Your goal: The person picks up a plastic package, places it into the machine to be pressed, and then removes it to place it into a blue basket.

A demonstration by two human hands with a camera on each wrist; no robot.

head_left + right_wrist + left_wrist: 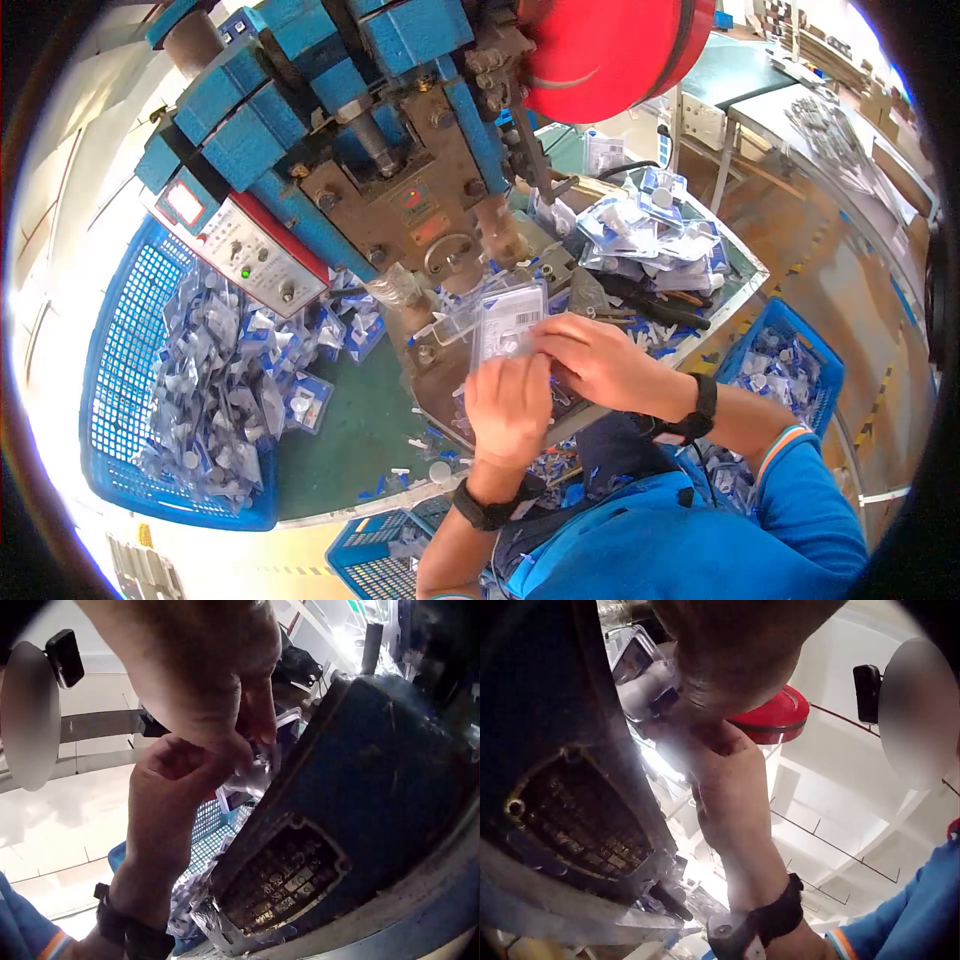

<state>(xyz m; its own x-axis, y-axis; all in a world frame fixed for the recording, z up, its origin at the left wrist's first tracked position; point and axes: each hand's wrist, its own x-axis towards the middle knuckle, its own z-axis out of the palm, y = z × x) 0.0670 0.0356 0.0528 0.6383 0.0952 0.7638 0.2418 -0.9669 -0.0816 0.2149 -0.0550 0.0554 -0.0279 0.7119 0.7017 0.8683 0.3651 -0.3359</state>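
Observation:
A clear plastic blister pack [512, 308] with a printed, barcoded card stands between both hands, right at the front of the press tooling. My left hand [508, 408] holds its near edge with curled fingers. From the right, my right hand [605, 362] pinches the near right corner, fingertips close beside the left ones. In the left wrist view the pack's clear bulge [646, 688] shows beyond the fingers. The right wrist view shows part of the pack [234, 796] past both hands; the fingers hide the rest.
A blue press [235, 130] with a red flywheel [610, 50] towers ahead; its control box [255, 255] is at left. A blue basket [105, 400] of packs stands left, a pile of packs [650, 235] right. Another basket [825, 365] sits lower right. Scraps litter the green table [340, 440].

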